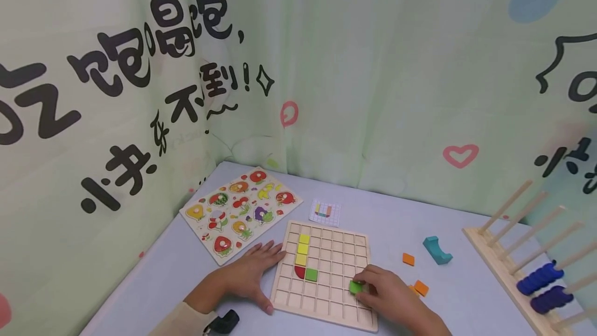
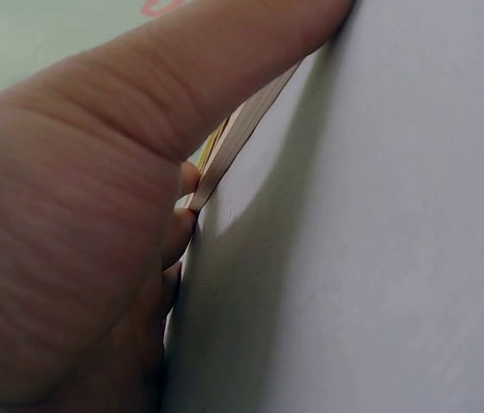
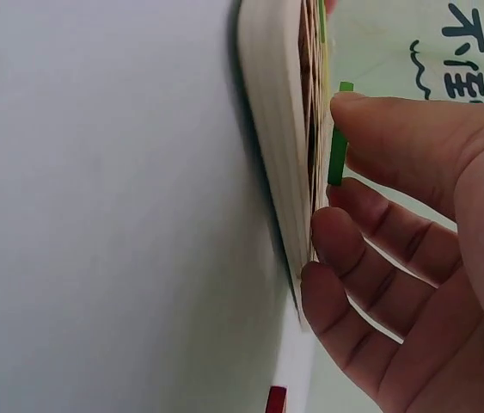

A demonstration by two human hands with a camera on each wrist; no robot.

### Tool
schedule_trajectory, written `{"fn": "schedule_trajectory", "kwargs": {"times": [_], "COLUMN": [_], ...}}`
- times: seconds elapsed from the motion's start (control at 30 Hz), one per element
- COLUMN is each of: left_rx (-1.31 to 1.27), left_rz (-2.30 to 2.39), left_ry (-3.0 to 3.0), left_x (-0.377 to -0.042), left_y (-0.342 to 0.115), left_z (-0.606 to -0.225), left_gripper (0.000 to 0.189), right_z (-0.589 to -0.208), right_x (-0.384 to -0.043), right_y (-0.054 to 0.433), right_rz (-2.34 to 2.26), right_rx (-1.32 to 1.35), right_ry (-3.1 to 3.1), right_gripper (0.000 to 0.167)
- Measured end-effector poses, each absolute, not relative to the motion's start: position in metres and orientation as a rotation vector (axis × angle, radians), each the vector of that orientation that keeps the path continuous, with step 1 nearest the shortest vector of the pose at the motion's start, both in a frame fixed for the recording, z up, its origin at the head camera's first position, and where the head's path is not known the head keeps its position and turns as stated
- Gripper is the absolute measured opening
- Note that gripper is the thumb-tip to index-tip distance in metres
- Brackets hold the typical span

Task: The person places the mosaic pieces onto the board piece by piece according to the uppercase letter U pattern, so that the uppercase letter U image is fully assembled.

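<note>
A wooden grid board (image 1: 342,255) lies on the table. Three yellow square tiles (image 1: 302,249) form a column on its left part, with a red rounded tile (image 1: 300,272) below them and a green square tile (image 1: 311,275) beside the red one. My right hand (image 1: 389,292) pinches another green square tile (image 1: 356,287) over the board's right side; in the right wrist view that green tile (image 3: 340,138) is seen edge-on between thumb and fingers. With fingers spread, my left hand (image 1: 249,274) rests along the board's left edge.
A fruit puzzle board (image 1: 200,227) lies at the back left, and a small pattern card (image 1: 325,213) behind the grid. Orange tiles (image 1: 408,259) and a teal curved block (image 1: 437,250) sit to the right. A wooden peg rack (image 1: 503,268) with blue beads stands far right.
</note>
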State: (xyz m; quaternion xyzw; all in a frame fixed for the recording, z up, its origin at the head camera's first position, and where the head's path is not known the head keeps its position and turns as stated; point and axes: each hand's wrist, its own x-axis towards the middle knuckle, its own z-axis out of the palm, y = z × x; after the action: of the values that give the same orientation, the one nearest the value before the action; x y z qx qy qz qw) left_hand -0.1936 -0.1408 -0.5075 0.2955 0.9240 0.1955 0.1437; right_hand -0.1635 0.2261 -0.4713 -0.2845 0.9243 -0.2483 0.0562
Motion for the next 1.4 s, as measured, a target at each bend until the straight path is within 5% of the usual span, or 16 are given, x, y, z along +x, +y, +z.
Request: {"fn": "schedule_trajectory", "kwargs": {"times": [1.4], "left_rx": [0.850], "left_rz": [0.528], "left_ry": [2.668], "left_x": [-0.191], "left_y": [-0.139], "left_z": [-0.501], "left_gripper": [0.123], "right_z": [-0.468], "right_x": [-0.180], "right_y": [0.173], "right_rz": [-0.679], "right_rx": [-0.929], "right_ry": [2.807], "right_gripper": [0.022]}}
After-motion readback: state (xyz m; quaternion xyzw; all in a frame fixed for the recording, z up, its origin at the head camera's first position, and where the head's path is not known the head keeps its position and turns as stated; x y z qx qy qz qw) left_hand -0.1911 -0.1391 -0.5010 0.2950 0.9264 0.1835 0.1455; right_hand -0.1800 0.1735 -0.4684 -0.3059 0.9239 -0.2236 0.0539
